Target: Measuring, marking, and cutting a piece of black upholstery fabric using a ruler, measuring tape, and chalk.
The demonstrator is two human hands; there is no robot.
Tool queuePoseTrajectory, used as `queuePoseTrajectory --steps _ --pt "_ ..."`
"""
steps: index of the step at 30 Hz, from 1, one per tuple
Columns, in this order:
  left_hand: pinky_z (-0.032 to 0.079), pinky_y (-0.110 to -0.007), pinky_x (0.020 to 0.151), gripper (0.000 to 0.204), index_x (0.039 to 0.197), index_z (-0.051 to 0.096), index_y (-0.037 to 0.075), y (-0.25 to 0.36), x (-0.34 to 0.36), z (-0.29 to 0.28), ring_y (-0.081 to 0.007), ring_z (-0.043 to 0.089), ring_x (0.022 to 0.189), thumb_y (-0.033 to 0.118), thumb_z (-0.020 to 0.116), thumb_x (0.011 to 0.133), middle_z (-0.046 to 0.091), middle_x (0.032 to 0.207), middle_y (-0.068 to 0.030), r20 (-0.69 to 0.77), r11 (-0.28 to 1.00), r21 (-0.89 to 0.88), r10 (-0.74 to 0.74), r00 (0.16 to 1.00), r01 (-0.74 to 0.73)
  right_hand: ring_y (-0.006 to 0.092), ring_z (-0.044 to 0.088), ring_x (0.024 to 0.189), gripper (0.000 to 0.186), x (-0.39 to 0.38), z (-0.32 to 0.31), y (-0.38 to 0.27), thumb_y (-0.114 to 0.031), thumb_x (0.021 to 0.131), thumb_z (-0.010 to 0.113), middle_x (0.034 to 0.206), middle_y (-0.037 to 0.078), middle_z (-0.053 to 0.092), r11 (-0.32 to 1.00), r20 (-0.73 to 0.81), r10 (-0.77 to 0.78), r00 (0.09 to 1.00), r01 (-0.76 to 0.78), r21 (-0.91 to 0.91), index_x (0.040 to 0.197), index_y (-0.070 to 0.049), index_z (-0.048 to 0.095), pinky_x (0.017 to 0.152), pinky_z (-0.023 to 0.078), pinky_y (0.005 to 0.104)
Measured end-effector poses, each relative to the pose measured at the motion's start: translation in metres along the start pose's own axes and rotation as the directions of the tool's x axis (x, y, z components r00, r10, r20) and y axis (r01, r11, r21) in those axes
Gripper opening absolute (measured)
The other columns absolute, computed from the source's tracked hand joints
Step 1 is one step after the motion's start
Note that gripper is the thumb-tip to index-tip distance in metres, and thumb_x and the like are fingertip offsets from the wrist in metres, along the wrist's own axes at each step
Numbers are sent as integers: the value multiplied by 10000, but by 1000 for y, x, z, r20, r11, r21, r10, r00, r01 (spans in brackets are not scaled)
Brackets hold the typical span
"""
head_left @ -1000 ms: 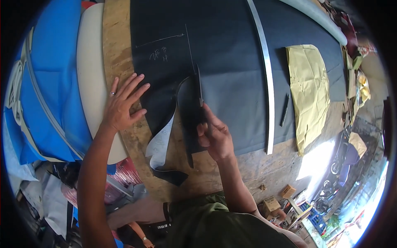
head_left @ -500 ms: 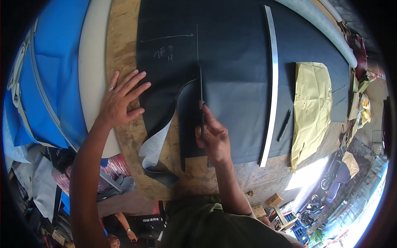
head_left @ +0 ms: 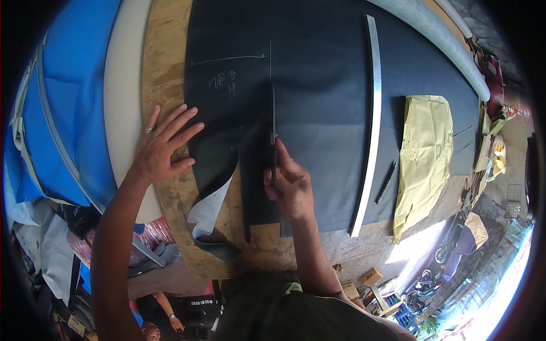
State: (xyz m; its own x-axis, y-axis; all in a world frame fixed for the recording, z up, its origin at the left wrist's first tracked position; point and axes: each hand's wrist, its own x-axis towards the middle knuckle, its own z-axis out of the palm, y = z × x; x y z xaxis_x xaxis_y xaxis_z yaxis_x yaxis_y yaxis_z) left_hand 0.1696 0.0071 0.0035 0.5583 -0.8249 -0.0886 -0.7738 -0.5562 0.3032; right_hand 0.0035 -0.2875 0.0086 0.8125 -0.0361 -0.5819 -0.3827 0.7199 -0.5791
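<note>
A large black sheet (head_left: 324,153), smooth like vinyl or leatherette, covers most of the wooden table. My right hand (head_left: 291,184) is closed round the dark handles of a pair of scissors (head_left: 273,113). The blades point away from me and lie in line with a thin pale line drawn on the sheet. Left of the scissors, a cut strip (head_left: 209,209) curls over near the table's front and shows its whitish underside. My left hand (head_left: 165,145) rests with fingers spread, its fingertips on the sheet's left edge and its palm beside the bare wood.
A long metal ruler (head_left: 369,125), a dark pen (head_left: 386,183) and a yellow paper pattern (head_left: 425,165) lie on the right. Rolls border the table (head_left: 162,62), a cream one (head_left: 128,85) at left. Blue sheeting (head_left: 79,74) hangs beyond it. Another person's arm (head_left: 168,307) shows below.
The scissors have advanced a little along the drawn line with my right hand. The whole view has shifted slightly. My left hand stays spread at the sheet's edge.
</note>
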Motion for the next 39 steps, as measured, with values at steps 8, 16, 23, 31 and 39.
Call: queuePoseTrajectory --steps 8,16,23,31,39 --pt "81 -599 1307 775 1543 552 219 1 2 1 -259 331 1588 358 761 809 400 1694 -66 -7 999 -41 -16 1000 15 70 428 639 606 23 9 -11 66 1027 591 876 56 664 997 -40 -24 999 27 76 1604 -47 444 505 286 188" --pt "84 -601 1306 776 1533 565 217 -1 0 1 -256 331 1588 355 773 798 404 1692 -64 2 999 -46 -23 1000 23 66 415 631 602 30 14 -18 62 1030 591 876 54 662 999 -48 5 999 -2 48 1603 -56 451 497 276 192" --pt "83 -603 1305 785 1532 567 217 -1 1 1 -254 330 1588 355 783 790 403 1692 -63 8 999 -44 -22 1000 23 64 397 601 599 51 17 -25 57 1034 590 862 58 655 996 -22 -23 999 25 86 1605 -55 445 488 265 196" --pt "76 -602 1305 791 1532 567 217 -2 -1 2 -251 323 1591 348 788 784 397 1695 -63 4 998 -50 -26 1000 26 66 389 581 594 59 23 -29 58 1036 573 876 78 662 988 -27 -4 1000 8 151 1605 -64 449 484 261 198" --pt "73 -607 1304 812 1533 566 214 -1 3 0 -254 319 1593 343 795 765 401 1691 -65 19 997 -79 -25 999 27 67 378 558 597 55 11 -31 -11 1016 593 882 107 670 968 38 34 999 -42 246 1595 -105 479 472 254 197"
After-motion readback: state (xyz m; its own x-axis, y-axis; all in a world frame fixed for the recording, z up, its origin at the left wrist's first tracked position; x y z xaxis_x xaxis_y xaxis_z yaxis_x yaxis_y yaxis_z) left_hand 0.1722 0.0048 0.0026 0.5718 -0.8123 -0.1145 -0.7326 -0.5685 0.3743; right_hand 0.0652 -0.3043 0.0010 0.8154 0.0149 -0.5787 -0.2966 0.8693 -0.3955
